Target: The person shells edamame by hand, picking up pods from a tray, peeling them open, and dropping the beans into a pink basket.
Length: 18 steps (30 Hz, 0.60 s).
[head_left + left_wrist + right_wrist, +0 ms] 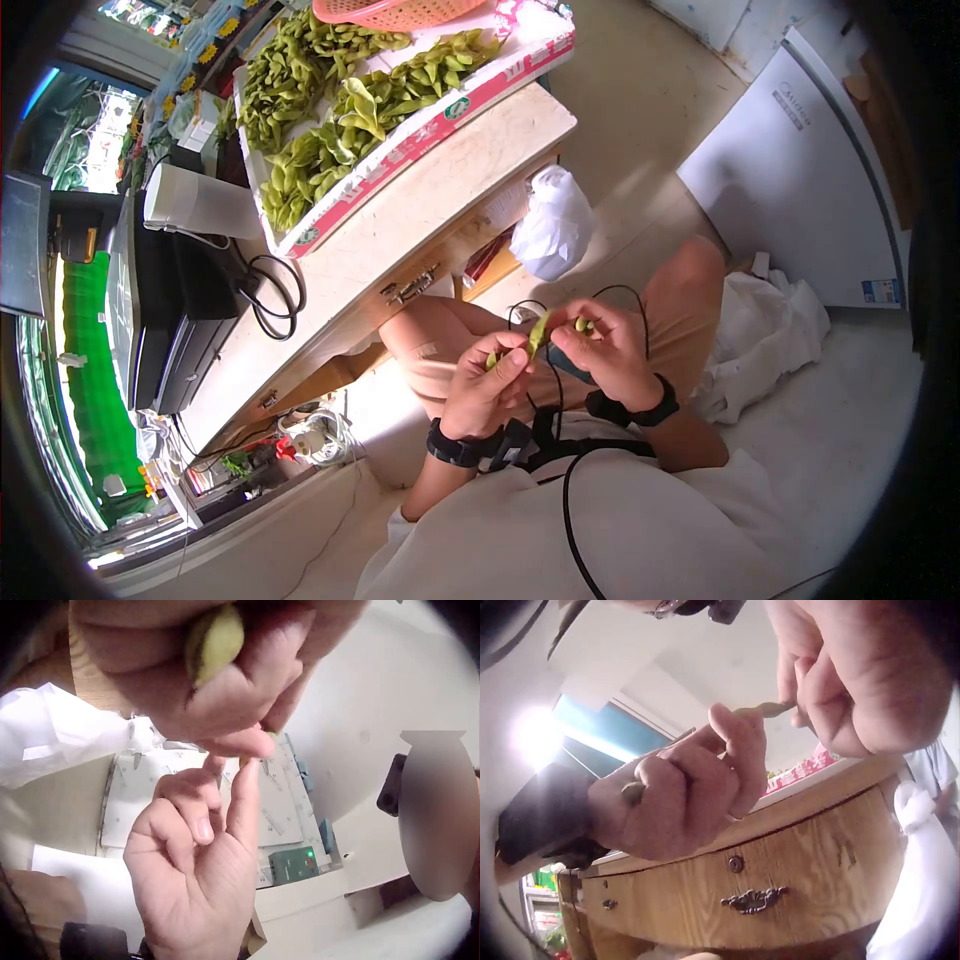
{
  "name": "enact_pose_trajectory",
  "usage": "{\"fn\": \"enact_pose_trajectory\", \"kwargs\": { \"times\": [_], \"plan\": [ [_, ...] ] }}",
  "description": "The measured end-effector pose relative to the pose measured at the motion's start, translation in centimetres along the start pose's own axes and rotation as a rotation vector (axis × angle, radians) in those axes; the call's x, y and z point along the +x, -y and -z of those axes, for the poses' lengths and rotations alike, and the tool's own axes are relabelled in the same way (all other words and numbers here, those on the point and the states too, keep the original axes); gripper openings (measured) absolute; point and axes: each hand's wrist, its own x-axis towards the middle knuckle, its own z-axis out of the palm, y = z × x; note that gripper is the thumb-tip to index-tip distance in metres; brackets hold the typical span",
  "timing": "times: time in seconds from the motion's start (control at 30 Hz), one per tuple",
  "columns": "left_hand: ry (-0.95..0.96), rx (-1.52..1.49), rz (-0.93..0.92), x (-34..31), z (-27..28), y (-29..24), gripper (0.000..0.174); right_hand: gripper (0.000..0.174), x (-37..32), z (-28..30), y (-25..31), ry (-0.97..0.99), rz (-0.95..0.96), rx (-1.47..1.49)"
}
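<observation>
A green soybean pod (539, 330) spans the gap between the two hands above the lap. My left hand (486, 385) pinches one end of the pod (766, 710), while the fingertips of my right hand (612, 358) pinch the other end. A second pod (216, 645) is tucked in the curled fingers of the left hand, also visible in the right wrist view. Small green pods (584, 325) show among the right hand's fingers in the head view. In the left wrist view the right hand (199, 862) has its thumb and a finger raised to the left hand's fingertips.
A shallow box (410, 150) heaped with pods (300, 70) stands on the wooden desk (440, 190), with a pink basket (395, 12) at its far end. A white plastic bag (553, 222) hangs by the desk corner. Black cables (568, 490) run across the lap.
</observation>
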Motion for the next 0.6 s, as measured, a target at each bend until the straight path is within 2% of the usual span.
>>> {"fn": "enact_pose_trajectory", "kwargs": {
  "times": [0.07,0.1,0.27,0.53,0.6],
  "plan": [
    [-0.098,0.058,-0.145,0.3,-0.4,0.2,0.012,0.011,-0.3,0.5,-0.5,0.126,-0.09,-0.088],
    [-0.097,0.058,-0.142,0.3,-0.4,0.4,0.012,0.011,-0.4,0.4,-0.5,0.148,-0.112,-0.044],
    [-0.116,0.255,-0.272,0.5,-0.5,1.1,0.013,0.013,-0.4,0.3,-0.7,0.126,-0.08,-0.034],
    [-0.16,0.364,-0.328,0.6,-0.7,1.7,0.01,0.011,-0.7,0.8,-0.8,0.121,-0.093,-0.037],
    [-0.155,0.372,-0.317,0.6,-0.8,1.7,0.01,0.009,-0.8,0.9,-1.1,0.13,-0.174,0.061]
  ]
}}
